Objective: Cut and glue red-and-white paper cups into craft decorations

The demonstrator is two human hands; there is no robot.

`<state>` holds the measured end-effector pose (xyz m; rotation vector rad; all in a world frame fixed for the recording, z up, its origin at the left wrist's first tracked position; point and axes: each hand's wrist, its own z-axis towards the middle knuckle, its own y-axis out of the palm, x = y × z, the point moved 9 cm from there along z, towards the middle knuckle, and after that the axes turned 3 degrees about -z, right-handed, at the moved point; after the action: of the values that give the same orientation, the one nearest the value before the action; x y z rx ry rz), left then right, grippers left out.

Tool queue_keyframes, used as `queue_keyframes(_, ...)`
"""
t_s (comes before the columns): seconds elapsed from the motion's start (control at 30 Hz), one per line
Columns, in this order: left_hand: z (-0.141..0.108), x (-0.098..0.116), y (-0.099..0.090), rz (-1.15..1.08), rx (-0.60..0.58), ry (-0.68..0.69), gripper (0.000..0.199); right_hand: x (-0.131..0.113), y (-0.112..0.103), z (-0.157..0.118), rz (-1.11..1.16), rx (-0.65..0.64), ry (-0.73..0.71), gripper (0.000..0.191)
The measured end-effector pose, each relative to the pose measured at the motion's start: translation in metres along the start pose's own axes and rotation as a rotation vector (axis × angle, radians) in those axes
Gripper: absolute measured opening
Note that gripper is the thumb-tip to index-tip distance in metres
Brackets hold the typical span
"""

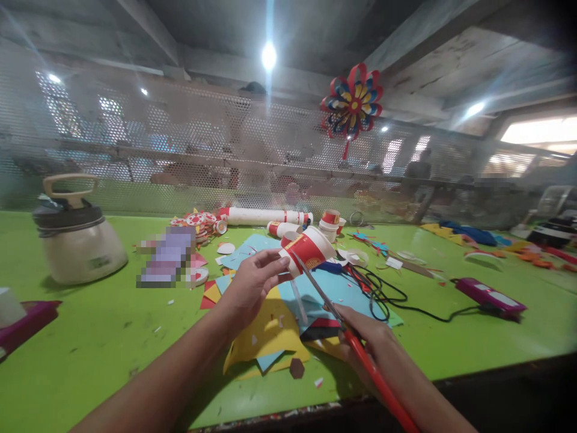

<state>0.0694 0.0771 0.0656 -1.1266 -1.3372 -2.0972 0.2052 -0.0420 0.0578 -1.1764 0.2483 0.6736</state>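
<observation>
My left hand (256,279) is closed on a red and white paper cup (315,243), held tilted above the table with its wide rim toward the upper right. My right hand (367,337) grips red-handled scissors (356,344). Their blades reach up to the cup's side near its base; whether they cut into the wall I cannot tell. Below the cup lie sheets of yellow paper (270,328) and light blue paper (351,291), with small scraps on them. A brown hexagonal scrap (297,368) rests near the front.
A large jug (81,246) stands at left, near a blurred purple rectangular object (166,258). More paper cups (331,219) and a white tube (261,216) sit behind. A black cord runs right to a purple power strip (489,297). A paper pinwheel (354,105) rises by the mesh screen (202,150).
</observation>
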Motion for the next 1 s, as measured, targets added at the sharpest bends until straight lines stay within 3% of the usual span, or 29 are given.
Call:
queue_keyframes(0.3,-0.004,0.004,0.001,0.077,0.027,0.046,0.022,-0.001,-0.003,0.0,-0.12,0.019,0.002,0.038)
queue_keyframes(0.63,0.0,-0.003,-0.002,0.059,0.012,0.016,0.028,0.004,0.0,-0.005,-0.041,-0.01,0.028,0.049)
queue_keyframes(1.0,-0.009,0.016,0.004,0.353,0.052,0.189,0.031,-0.002,-0.002,0.001,-0.054,0.011,-0.007,0.039)
